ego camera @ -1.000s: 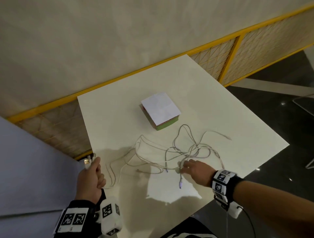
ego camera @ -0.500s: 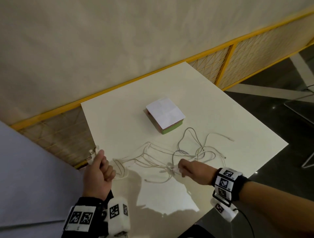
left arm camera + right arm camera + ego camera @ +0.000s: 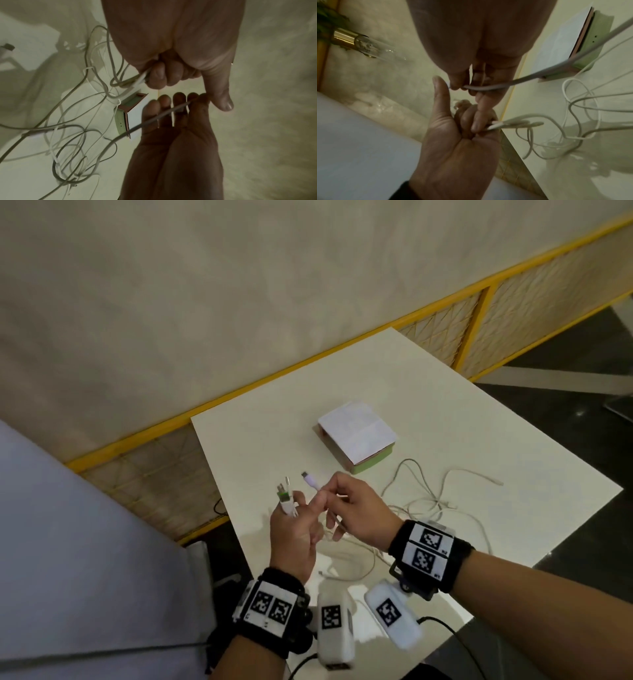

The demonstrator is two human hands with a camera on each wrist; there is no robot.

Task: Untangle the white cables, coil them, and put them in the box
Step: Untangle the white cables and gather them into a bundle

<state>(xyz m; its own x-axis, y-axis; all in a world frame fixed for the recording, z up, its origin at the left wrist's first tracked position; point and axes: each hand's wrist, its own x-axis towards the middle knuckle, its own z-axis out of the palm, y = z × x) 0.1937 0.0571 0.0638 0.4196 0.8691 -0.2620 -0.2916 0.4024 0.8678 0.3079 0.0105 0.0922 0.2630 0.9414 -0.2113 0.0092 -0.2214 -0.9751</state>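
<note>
The left hand (image 3: pixel 294 529) grips two plug ends so they stay found. The right hand (image 3: pixel 356 515) pinches another plug end, lifting it free. The white cables (image 3: pixel 424 501) lie tangled on the tabletop (image 3: pixel 479 419), near the box (image 3: pixel 356 436).

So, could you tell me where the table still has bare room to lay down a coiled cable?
The white tabletop is bare beyond the closed white-lidded, green-sided box, toward the yellow railing, and along the left edge beside the box. It is crowded in front of the box and to the right, where the tangled white cables sprawl, and under both hands.
</note>
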